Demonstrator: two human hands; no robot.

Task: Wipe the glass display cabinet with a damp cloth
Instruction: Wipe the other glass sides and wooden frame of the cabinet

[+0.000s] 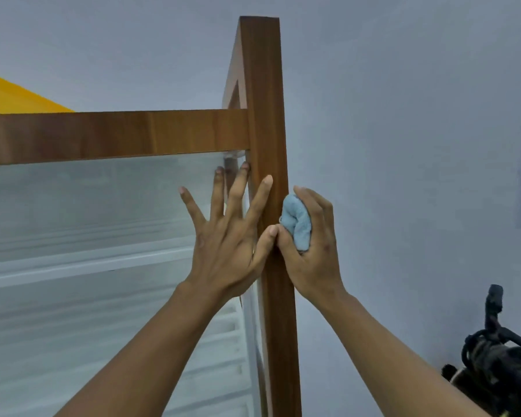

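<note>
A tall brown wooden cabinet (278, 341) with glass sides stands by a pale blue-grey wall (403, 115). Its upright wooden post (266, 100) runs up the middle of the view. A flat wooden bar (118, 136) goes off to the left from it. Below the bar is the big clear glass pane (88, 221). Pale stripes show through the glass, but they are blurry.

The left hand (229, 239) is open wide. Its fingers are straight and spread out like a fan. The palm and most of the fingers lie flat on the glass pane, close to its top right corner. The first finger and the thumb lie on the post.

The right hand (313, 260) is on the other side of the post, just beside it. Its fingers curl round a small light blue fluffy cloth (297, 224), bunched up into a ball. The cloth pokes out between the thumb and the fingers and sits against the right edge of the post. The two thumbs are so close that they seem to touch.

A bright yellow curved thing (12, 94) peeks over the bar at the far left. A dark tangled thing (494, 359) sits low in the right corner, and I cannot tell what it is.
</note>
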